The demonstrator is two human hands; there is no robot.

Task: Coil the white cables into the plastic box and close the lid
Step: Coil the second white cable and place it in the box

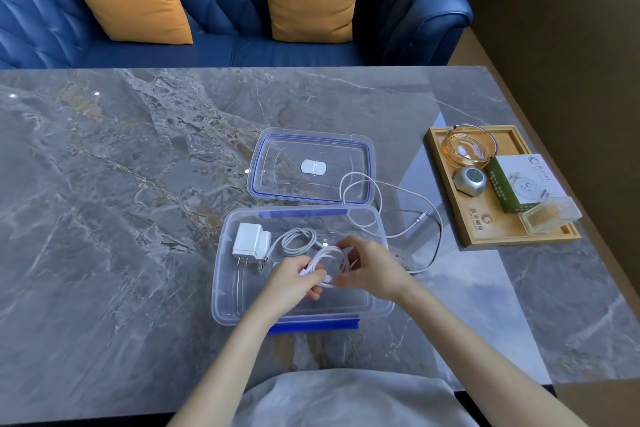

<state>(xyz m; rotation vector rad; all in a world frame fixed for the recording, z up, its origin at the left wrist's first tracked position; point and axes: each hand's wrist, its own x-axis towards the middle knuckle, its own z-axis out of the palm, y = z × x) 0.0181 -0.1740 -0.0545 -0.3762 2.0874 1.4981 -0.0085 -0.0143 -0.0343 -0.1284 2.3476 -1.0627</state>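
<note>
Over the open box point(221, 288), both hands, left point(294, 279) and right point(374, 269), are pinching a light, springy cable point(329, 258) coil; gripping where loops cross should be stopping it unwinding.

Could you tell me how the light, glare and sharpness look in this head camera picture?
Head view: a pale band of reflected light crosses the marble table on the right, with small specular dots at far left; the hands and white cable are slightly soft, likely motion; the clear plastic box and lid stay readable; wide-angle bowing bends the sofa.
</note>
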